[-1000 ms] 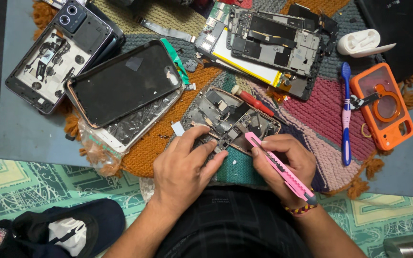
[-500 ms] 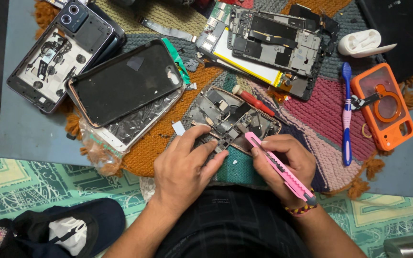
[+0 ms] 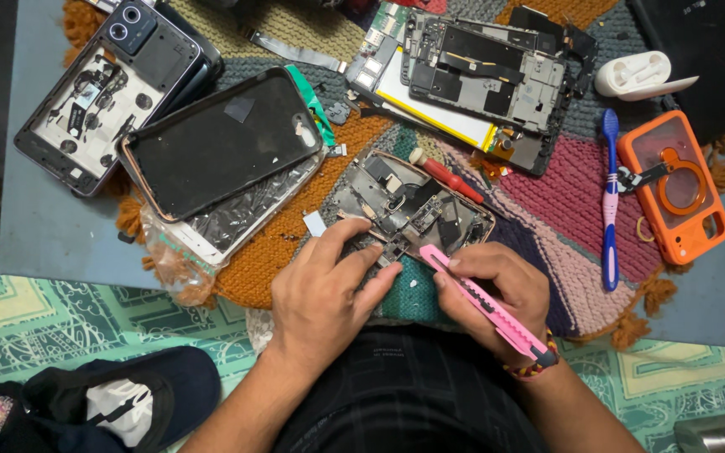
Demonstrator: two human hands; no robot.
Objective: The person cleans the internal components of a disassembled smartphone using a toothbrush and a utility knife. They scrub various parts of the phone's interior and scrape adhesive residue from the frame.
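Nearest the viewer, at six o'clock, the person's dark-clothed lap filled the lower frame, with a dark cap [image 3: 119, 403] on the patterned green floor mat [image 3: 69, 310] at eight o'clock. Just beyond, at the table's near edge, the left hand [image 3: 320, 294] lay spread, fingers apart, its fingertips pressing the near rim of the opened phone frame [image 3: 409, 205] to pin it flat. At five o'clock the right hand [image 3: 497, 285] was closed around a pink utility knife [image 3: 484, 304], index finger laid along the spine, the tip touching the frame's near edge. The frame rested on a multicoloured knitted mat [image 3: 547, 201] covering the grey table [image 3: 52, 226]. Judged from this pose, good practice would be a shallow blade angle, light pressure, and a cut directed away from the steadying fingers, which sat close to the tip. A red-handled screwdriver [image 3: 451, 178] lay touching the frame's far side. At ten o'clock sat a dark phone screen panel [image 3: 220, 143] stacked on another shell; farther, at eleven o'clock, a stripped rear housing [image 3: 94, 109]. At one o'clock lay a gutted phone chassis [image 3: 484, 80]; at two to three o'clock, a blue toothbrush [image 3: 610, 201], an orange phone case [image 3: 673, 189] and a white earbud case [image 3: 635, 74].
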